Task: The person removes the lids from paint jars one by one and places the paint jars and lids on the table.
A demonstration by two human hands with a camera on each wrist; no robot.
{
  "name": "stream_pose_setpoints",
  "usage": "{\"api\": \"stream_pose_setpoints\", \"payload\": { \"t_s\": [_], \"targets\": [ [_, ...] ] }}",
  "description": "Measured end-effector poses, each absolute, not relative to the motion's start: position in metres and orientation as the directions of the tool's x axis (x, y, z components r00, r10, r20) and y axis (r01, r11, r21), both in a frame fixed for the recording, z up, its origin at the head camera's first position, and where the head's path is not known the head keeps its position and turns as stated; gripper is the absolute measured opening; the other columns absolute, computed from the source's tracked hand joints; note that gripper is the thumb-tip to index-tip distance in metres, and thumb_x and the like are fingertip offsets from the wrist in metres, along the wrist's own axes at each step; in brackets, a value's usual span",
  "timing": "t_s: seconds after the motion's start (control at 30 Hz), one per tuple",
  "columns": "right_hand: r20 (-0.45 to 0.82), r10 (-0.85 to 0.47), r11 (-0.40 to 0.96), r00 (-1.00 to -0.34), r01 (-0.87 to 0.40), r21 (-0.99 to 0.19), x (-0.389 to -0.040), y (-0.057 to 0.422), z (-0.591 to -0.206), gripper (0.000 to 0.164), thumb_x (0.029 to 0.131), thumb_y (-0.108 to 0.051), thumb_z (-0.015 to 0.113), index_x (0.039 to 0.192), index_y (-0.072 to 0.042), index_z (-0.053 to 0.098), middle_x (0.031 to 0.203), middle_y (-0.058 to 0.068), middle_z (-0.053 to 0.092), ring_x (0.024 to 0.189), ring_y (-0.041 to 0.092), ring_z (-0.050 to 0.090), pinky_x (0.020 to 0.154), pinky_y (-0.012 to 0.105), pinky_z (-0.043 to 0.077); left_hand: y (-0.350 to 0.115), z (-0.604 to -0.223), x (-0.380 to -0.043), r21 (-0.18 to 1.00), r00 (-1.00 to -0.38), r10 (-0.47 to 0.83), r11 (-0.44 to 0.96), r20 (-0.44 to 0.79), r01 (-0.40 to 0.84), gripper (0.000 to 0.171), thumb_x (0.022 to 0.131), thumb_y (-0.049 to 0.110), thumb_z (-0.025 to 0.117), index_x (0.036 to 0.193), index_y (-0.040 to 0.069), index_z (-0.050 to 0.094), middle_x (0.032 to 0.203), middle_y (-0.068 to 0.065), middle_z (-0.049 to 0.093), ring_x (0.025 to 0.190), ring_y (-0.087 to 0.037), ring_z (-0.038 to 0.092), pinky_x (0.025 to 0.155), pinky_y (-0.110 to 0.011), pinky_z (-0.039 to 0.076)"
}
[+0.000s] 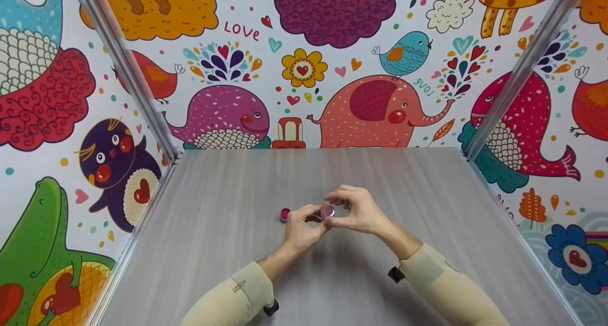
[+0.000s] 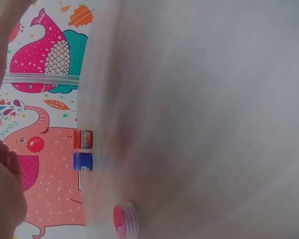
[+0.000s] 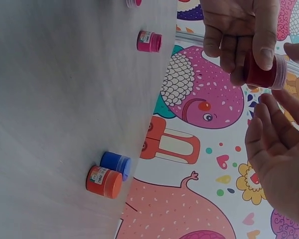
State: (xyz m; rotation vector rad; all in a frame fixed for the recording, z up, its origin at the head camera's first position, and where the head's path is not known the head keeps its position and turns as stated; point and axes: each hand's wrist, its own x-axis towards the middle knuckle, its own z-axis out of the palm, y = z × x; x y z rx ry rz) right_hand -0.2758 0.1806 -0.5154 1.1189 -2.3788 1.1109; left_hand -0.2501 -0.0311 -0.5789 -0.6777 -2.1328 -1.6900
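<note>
In front of me my left hand (image 1: 303, 228) holds a small dark red paint jar (image 3: 260, 72) between its thumb and fingers, raised above the table. A clear ribbed lid (image 3: 280, 72) is on the jar. My right hand (image 1: 358, 211) has its thumb and a fingertip at opposite edges of this lid; its other fingers are loosely bent. Beside the left hand, on the table, lies a round pink piece with a clear ribbed rim (image 2: 131, 220), seemingly a lid. A pink jar (image 3: 148, 41) without a visible lid stands near it.
An orange jar (image 3: 103, 181) and a blue jar (image 3: 115, 164) stand side by side on the grey table (image 1: 228, 183); the head view does not show them. Metal posts (image 1: 137, 79) and walls printed with cartoon animals enclose the table.
</note>
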Motion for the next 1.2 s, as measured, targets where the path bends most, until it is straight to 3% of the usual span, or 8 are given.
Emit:
{"api": "stream_pose_setpoints", "payload": {
  "t_s": [0.17,0.33,0.5,0.7,1.0,1.2],
  "targets": [
    [0.523,-0.478,0.457,-0.706,-0.708,-0.538,-0.2705,0.1780,-0.5136,0.039,0.082,-0.028,0.102,0.113,-0.012,0.084,0.093,0.006,0.076,0.083,0.008,0.064,0.070,0.026,0.056,-0.0310,-0.5785,-0.2488,0.815,-0.835,0.155,0.186,0.528,0.549,0.022,0.091,0.012,0.094,0.111,0.010,0.087,0.097,-0.008,0.085,0.089,-0.023,0.081,0.084,-0.045,0.071],
    [0.499,-0.464,0.494,-0.732,-0.682,-0.540,-0.2683,0.1763,-0.5121,0.036,0.084,-0.028,0.102,0.108,-0.009,0.085,0.092,0.012,0.078,0.080,0.010,0.064,0.070,0.029,0.059,-0.0307,-0.5784,-0.2486,0.816,-0.840,0.147,0.199,0.522,0.542,0.023,0.090,0.010,0.094,0.112,0.012,0.087,0.097,-0.007,0.085,0.088,-0.019,0.081,0.084,-0.043,0.071],
    [0.516,-0.477,0.483,-0.711,-0.703,-0.522,-0.2684,0.1761,-0.5140,0.027,0.085,-0.024,0.101,0.101,-0.010,0.085,0.086,0.007,0.077,0.076,0.005,0.061,0.068,0.021,0.054,-0.0307,-0.5796,-0.2487,0.815,-0.839,0.151,0.199,0.523,0.543,0.023,0.090,0.010,0.094,0.111,0.013,0.087,0.097,-0.006,0.085,0.088,-0.018,0.081,0.083,-0.040,0.071],
    [0.526,-0.497,0.458,-0.690,-0.724,-0.517,-0.2692,0.1748,-0.5136,0.022,0.085,-0.019,0.099,0.100,-0.010,0.085,0.084,0.008,0.076,0.075,0.004,0.061,0.067,0.023,0.055,-0.0308,-0.5814,-0.2491,0.818,-0.841,0.151,0.199,0.519,0.540,0.022,0.090,0.010,0.094,0.111,0.012,0.087,0.098,-0.006,0.086,0.089,-0.020,0.082,0.084,-0.041,0.071],
    [0.520,-0.544,0.415,-0.659,-0.750,-0.516,-0.2704,0.1730,-0.5119,0.022,0.082,-0.009,0.091,0.104,-0.011,0.087,0.088,0.000,0.075,0.079,0.003,0.065,0.068,0.020,0.051,-0.0307,-0.5826,-0.2506,0.799,-0.820,0.158,0.189,0.550,0.571,0.026,0.090,0.002,0.090,0.115,0.009,0.087,0.104,-0.011,0.087,0.090,-0.025,0.083,0.082,-0.044,0.072],
    [0.534,-0.587,0.372,-0.609,-0.788,-0.490,-0.2732,0.1738,-0.5130,0.028,0.081,-0.005,0.089,0.108,-0.012,0.087,0.093,0.003,0.076,0.083,0.015,0.072,0.069,0.031,0.059,-0.0300,-0.5818,-0.2503,0.804,-0.822,0.168,0.174,0.545,0.569,0.028,0.089,0.002,0.090,0.116,0.007,0.087,0.104,-0.018,0.087,0.090,-0.030,0.084,0.082,-0.044,0.071]
  ]
}}
